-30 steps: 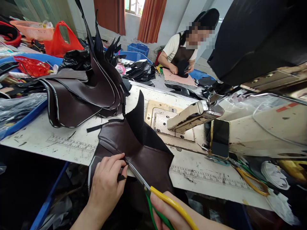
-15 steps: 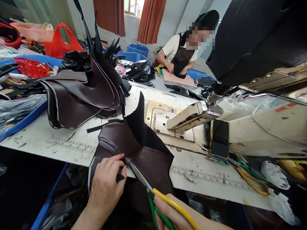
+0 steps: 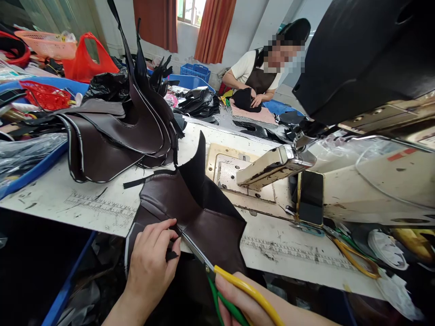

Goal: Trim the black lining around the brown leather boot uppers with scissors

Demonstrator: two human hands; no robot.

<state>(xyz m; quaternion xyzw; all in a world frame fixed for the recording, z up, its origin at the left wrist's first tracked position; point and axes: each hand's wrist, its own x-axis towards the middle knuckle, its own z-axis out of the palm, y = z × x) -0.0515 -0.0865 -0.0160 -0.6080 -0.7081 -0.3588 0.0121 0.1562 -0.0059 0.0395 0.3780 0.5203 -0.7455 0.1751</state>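
A dark brown leather piece (image 3: 210,233) with a black underside lies over the front edge of the white table. My left hand (image 3: 152,258) pinches it near the fold, and a short black strip pokes out between thumb and fingers. My right hand (image 3: 238,299) is closed around scissors (image 3: 248,285) with one yellow and one green handle. Their blades lie along the leather's edge, tips close to my left fingertips. Behind, to the left, sits a stack of brown leather pieces (image 3: 118,131) with pale edges.
A sewing machine's post (image 3: 265,167) rises at centre right, a phone (image 3: 311,197) beside it. A second pair of scissors (image 3: 360,258) lies at the right. A blue tub (image 3: 34,165) stands left. Across the table, a person (image 3: 254,77) handles a black piece.
The scissors have shifted slightly left and up towards my left fingers, with their blades closer together. My left hand stays nearly still. The person opposite has moved the black piece.
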